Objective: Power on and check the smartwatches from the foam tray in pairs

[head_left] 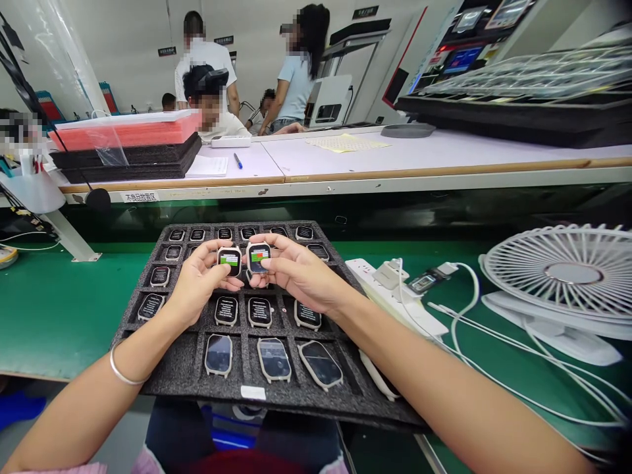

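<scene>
My left hand point(200, 280) grips a smartwatch case point(229, 262) whose lit screen shows a green band. Close beside it, my right hand point(296, 270) holds a second smartwatch case point(259, 258), its screen showing green and a red patch. Both thumbs rest at the screens. Neither watch has a strap. Below them lies a black foam tray point(195, 382) with square pockets, many filled with more watch cases. Some of those show lines of text, while a watch in the front row point(274, 359) has a dark, reflecting screen. My hands hide several pockets.
Right of the tray are a white power strip point(395, 299) with chargers and cables, and a white fan point(567, 276). A raised shelf point(316, 158) runs behind, bearing foam stacks point(133, 155), a pen point(238, 160) and trays. Several people are beyond it.
</scene>
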`<state>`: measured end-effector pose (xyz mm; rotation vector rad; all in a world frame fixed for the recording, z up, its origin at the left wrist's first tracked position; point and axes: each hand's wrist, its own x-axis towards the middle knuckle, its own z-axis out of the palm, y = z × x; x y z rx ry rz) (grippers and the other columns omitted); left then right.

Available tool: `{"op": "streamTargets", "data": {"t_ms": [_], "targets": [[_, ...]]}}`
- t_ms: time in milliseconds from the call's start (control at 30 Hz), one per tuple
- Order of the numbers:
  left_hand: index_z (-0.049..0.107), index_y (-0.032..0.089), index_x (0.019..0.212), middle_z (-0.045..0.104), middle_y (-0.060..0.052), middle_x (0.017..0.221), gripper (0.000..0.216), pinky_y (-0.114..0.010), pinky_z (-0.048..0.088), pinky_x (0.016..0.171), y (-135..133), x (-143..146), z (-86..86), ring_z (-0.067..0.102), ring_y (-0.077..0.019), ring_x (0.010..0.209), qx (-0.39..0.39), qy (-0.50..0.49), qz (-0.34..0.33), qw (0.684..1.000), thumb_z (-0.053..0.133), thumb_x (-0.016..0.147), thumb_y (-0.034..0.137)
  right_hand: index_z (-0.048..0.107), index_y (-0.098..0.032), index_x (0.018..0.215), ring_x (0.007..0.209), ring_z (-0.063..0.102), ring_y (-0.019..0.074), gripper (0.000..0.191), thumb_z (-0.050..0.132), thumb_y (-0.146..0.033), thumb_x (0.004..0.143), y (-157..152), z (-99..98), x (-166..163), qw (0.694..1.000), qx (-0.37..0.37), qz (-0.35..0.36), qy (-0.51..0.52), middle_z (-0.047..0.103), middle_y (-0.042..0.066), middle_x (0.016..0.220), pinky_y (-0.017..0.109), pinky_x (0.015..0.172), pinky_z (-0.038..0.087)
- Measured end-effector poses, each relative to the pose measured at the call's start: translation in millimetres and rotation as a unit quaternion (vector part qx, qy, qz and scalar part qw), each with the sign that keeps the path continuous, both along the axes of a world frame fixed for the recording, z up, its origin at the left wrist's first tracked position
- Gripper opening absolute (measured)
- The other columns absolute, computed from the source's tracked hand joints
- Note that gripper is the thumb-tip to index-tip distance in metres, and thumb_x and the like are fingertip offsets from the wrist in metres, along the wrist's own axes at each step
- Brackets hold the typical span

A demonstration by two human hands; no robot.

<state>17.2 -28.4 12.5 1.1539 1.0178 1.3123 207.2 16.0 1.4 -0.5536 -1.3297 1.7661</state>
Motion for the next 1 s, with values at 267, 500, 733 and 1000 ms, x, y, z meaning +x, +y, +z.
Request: {"op": "streamTargets", "data": {"t_ms": [267,500,733,1000], "targets": [[0.057,0.017,0.111,0.072,-0.001,0.090,0.042,-0.025,0.061,0.059,-0.1,-0.4,0.0,0.071,-0.0127,0.058,0.001,-0.008,-0.010,1.000,0.072,0.072,0.023,0.059,-0.022,0.113,0.065,0.069,0.0123,0.037,0.074,-0.019,0.080,-2.0,1.4,-0.8,1.000,0.018,-0.013,-0.019,0.073,0.002,0.096,0.026,0.061,0.052],[0.058,0.018,0.111,0.072,-0.001,0.089,0.044,-0.026,0.061,0.059,-0.9,-0.6,1.9,0.071,-0.0128,0.057,-0.001,-0.012,-0.012,1.000,0.073,0.070,0.024,0.059,-0.021,0.112,0.066,0.070,0.0135,0.042,0.069,-0.008,0.073,-2.9,2.6,-0.4,1.000,0.016,-0.017,-0.018,0.073,0.000,0.089,0.026,0.062,0.052],[0.059,0.017,0.101,0.066,0.003,0.072,0.039,-0.018,0.049,0.047,1.4,-0.8,-2.1,0.061,-0.0072,0.047,0.017,0.022,0.015,0.999,0.078,0.073,0.037,0.060,-0.020,0.108,0.059,0.070,0.0142,0.028,0.072,-0.032,0.086,-2.3,2.4,-1.3,1.000,-0.015,0.000,-0.015,0.076,0.004,0.089,0.026,0.058,0.052],[0.059,0.019,0.107,0.067,0.002,0.081,0.044,-0.020,0.051,0.051,2.2,-2.1,-4.5,0.063,-0.0074,0.052,0.022,0.036,0.024,0.999,0.080,0.069,0.028,0.060,-0.020,0.113,0.064,0.072,0.0142,0.025,0.063,-0.016,0.089,-3.6,4.5,-1.0,0.999,-0.030,-0.022,-0.026,0.076,0.004,0.093,0.027,0.062,0.054]]}}
